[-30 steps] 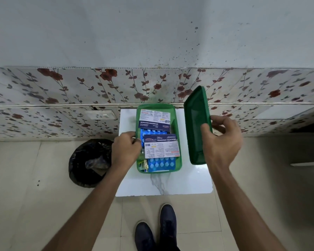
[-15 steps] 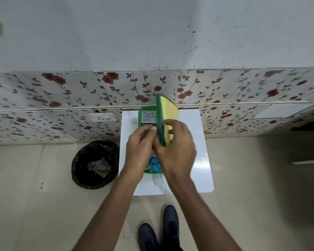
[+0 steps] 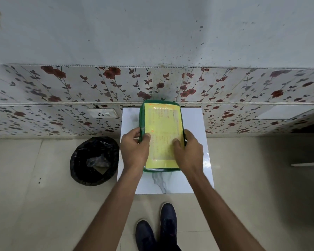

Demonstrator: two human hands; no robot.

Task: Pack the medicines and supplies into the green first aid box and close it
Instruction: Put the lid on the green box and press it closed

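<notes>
Fingers (image 3: 178, 142) (both hands) flank the lidded box (image 3: 161, 124).

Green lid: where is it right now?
In the head view the green lid lies flat on the first aid box, mid-frame on the white table, between the left hand and right hand, right of the black bin.

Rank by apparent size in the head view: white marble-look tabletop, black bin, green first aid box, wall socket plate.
1. White marble-look tabletop, largest.
2. Green first aid box and black bin: they look alike in area, and the box sits nearer the camera, so no ranking.
3. Wall socket plate, smallest.
</notes>
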